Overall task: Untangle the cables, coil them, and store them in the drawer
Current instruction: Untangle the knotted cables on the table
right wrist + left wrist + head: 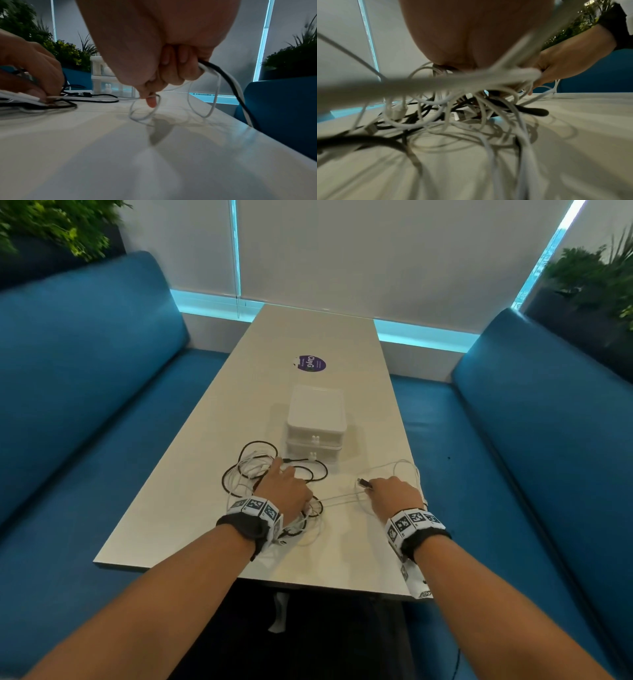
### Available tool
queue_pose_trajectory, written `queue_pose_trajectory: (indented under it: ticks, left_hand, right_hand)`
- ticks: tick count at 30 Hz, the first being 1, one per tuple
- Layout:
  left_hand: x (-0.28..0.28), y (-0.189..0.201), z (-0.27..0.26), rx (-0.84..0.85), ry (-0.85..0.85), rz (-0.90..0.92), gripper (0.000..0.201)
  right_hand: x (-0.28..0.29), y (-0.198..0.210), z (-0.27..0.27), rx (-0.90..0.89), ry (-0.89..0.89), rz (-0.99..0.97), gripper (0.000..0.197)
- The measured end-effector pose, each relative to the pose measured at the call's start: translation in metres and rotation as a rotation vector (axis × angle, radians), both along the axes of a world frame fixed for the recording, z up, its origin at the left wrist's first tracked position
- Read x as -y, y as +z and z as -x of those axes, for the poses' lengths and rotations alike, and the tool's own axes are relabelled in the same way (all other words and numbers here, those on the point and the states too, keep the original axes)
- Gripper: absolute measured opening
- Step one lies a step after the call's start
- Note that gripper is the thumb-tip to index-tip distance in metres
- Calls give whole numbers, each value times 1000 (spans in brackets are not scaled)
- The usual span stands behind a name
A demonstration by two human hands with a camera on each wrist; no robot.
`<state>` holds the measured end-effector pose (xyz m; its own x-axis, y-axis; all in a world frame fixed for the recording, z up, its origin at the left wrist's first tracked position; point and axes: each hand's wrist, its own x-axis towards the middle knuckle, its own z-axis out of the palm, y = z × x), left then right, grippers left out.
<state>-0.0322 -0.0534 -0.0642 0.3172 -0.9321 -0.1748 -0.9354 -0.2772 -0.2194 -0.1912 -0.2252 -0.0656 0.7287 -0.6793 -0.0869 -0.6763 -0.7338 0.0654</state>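
Fingers, right: curled tight around a thin white cable [212, 86]; a dark plug [364, 483] sticks out past the thumb.
Fingers, left: laid flat and straight on top of the tangle [274, 474], pressing it down.
Right hand [394, 494]: near the right edge of the table, knuckles up, well apart from the left hand.
Left hand [284, 491]: sits on the middle of the tangle, palm down.
White cable: runs in two pale lines from the right hand across to the tangle, and loops out behind the right hand too.
Tangle: black and white cables mixed up in loops, lying on the table just in front of the drawers.
Black cable [317, 470]: one loop of it lies between the left hand and the drawers.
Drawers [315, 422]: small white box with two drawers, both closed, each with a little white knob.
Table [191, 508]: long and pale, with a purple sticker [311, 363] behind the drawers.
Seats [85, 405]: blue benches on both sides.
Plants [596, 275]: green leaves in the far corners.
Wrists: each wears a black strap with black-and-white square tags.
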Motion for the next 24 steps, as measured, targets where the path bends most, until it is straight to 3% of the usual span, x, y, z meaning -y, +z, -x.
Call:
queue_pose_trajectory:
  ticks: [5,8,13,17,20,24]
  left_hand:
    - [9,-3,12,-25,34,28,21]
    - [11,-3,11,-37,56,30,20]
    - [13,-5,12,-15,55,59,21]
    - [13,-8,13,-2,48,99,19]
    - [14,-8,15,6,47,111,16]
    - [15,-9,17,14,91,151,15]
  right_hand:
    - [-16,-6,-13,246,-137,-187,31]
    - [-26,-8,-24,374,-66,-325,31]
    - [-33,-12,-28,271,19,-362,37]
    - [-35,-13,-27,236,-16,-322,25]
    - [-35,-10,-31,270,-57,-343,30]
    - [-29,-4,-35,389,-117,-448,20]
